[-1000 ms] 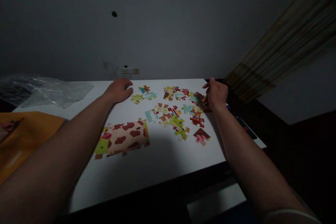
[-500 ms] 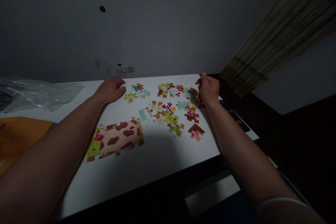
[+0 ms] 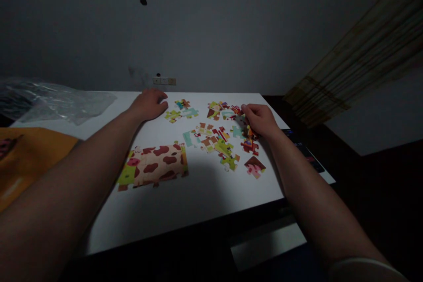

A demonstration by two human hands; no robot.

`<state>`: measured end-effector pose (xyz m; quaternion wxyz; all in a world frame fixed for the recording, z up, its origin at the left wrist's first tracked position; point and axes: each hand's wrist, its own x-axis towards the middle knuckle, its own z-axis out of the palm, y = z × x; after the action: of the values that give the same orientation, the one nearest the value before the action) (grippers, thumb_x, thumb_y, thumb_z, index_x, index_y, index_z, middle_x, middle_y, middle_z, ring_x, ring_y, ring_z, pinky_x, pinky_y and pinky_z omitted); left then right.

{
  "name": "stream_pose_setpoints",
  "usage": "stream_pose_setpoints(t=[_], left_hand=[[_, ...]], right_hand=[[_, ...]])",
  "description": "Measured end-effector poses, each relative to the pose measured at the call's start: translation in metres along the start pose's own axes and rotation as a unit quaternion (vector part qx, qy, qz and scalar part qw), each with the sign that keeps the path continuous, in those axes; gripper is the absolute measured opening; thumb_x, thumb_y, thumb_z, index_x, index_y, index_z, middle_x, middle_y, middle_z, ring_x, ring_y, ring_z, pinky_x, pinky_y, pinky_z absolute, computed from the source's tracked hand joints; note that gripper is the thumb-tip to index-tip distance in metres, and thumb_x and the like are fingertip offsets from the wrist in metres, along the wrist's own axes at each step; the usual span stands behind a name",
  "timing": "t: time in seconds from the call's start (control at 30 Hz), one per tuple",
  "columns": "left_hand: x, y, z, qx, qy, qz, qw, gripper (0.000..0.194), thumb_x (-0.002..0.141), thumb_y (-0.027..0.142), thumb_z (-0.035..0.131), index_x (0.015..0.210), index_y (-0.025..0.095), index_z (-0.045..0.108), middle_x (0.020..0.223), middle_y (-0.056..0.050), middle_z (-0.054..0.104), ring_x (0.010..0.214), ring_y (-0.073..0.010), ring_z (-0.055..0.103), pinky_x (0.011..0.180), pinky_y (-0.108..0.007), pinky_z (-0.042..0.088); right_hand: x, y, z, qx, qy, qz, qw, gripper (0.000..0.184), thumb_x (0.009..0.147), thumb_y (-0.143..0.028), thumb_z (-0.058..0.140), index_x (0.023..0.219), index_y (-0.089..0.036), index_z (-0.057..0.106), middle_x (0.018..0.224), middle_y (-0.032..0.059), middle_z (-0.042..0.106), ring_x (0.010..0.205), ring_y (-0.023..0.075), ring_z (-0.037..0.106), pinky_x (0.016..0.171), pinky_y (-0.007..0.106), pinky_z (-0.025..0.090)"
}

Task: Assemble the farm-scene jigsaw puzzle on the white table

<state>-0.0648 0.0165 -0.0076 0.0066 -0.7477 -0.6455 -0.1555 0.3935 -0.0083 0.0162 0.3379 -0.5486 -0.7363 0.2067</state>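
Note:
My left hand (image 3: 149,105) rests on the back left of the white table, fingers loosely apart and holding nothing. Just right of it lie a few jigsaw pieces (image 3: 190,113). Over the right group of loose pieces, my right hand (image 3: 261,120) is closed in a pinch on a puzzle piece (image 3: 242,120), which is blurred and partly hidden by the fingers. A joined puzzle section (image 3: 160,165) with a brown-spotted cow lies flat at the front left. Several loose pieces (image 3: 209,143) spread over the middle, some overlapping. One pink and brown piece (image 3: 255,167) lies apart, nearer the front edge.
A clear plastic bag (image 3: 76,105) and an orange packet (image 3: 36,154) lie on the left. A dark device, perhaps a phone (image 3: 306,152), sits at the right edge beyond my forearm. Behind the table (image 3: 205,202) is a wall with sockets (image 3: 164,81).
My right hand has shifted inward over the pieces, its fingers now pointing left. My left hand stays resting on the table. The whole view has shifted slightly.

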Motion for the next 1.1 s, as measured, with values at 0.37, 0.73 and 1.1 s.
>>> stream_pose_setpoints(t=[0.37, 0.73, 1.1], left_hand=[[0.0014, -0.0011, 0.0037, 0.003, 0.008, -0.002, 1.0, 0.056, 0.096, 0.051, 0.055, 0.138, 0.021, 0.078, 0.146, -0.017, 0.073, 0.141, -0.0395, 0.064, 0.122, -0.055, 0.049], [-0.0001, 0.0013, 0.0021, -0.001, 0.008, -0.004, 1.0, 0.057, 0.096, 0.05, 0.056, 0.138, 0.019, 0.078, 0.147, -0.018, 0.072, 0.141, -0.0413, 0.063, 0.122, -0.055, 0.049], [-0.0011, 0.006, -0.0014, -0.007, -0.002, -0.021, 1.0, 0.057, 0.095, 0.051, 0.057, 0.139, 0.023, 0.077, 0.146, -0.017, 0.071, 0.142, -0.0422, 0.061, 0.122, -0.058, 0.048]], right_hand=[[-0.0011, 0.0013, 0.0024, -0.005, 0.0, -0.012, 1.0, 0.07, 0.098, -0.085, 0.057, 0.084, -0.02, 0.079, 0.059, 0.0023, 0.059, 0.055, 0.0184, 0.051, 0.054, 0.032, 0.034], [-0.0015, 0.0016, 0.0036, 0.015, -0.009, 0.001, 1.0, 0.065, 0.098, -0.082, 0.06, 0.082, -0.021, 0.074, 0.058, 0.002, 0.059, 0.056, 0.0188, 0.053, 0.053, 0.031, 0.034], [-0.0029, 0.0054, 0.0068, 0.026, -0.084, 0.019, 0.996, 0.073, 0.094, -0.093, 0.061, 0.091, -0.022, 0.076, 0.061, 0.0023, 0.061, 0.055, 0.0179, 0.051, 0.053, 0.032, 0.036]])
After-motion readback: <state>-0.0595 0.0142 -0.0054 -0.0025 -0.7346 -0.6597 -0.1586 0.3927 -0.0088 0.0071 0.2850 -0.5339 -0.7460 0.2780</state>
